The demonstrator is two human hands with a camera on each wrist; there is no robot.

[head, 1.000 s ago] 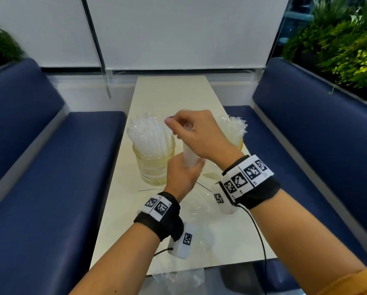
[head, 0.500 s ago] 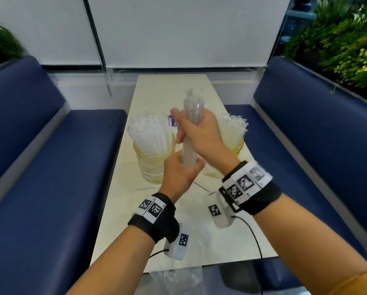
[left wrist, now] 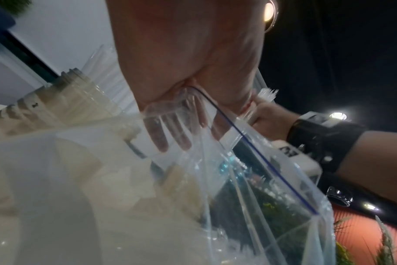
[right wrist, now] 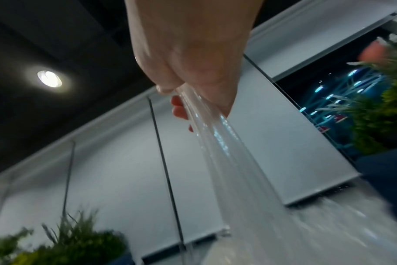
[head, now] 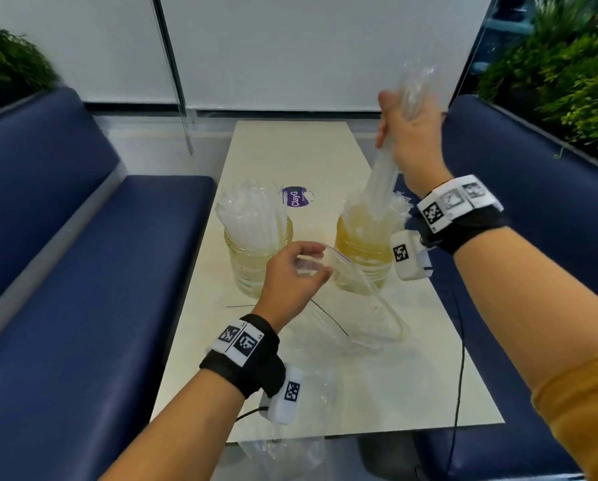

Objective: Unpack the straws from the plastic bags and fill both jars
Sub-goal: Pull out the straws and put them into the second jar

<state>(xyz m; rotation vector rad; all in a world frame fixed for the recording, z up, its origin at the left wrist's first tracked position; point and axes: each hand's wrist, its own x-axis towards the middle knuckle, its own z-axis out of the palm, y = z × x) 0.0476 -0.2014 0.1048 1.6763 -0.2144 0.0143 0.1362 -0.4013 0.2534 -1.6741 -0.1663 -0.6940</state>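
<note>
Right hand (head: pixel 412 133) grips a straw bundle (head: pixel 382 182) over the right jar (head: pixel 363 251); left hand (head: pixel 290 276) pinches the emptied bag (head: pixel 356 300). Both jars look nearly full.

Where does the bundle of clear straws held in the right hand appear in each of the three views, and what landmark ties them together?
Head: bundle of straws, upper right, slanting down over the right jar.
Left wrist: only a tip, right of centre.
Right wrist: centre, running to lower right.
Shared landmark: the right hand gripping it.
</note>
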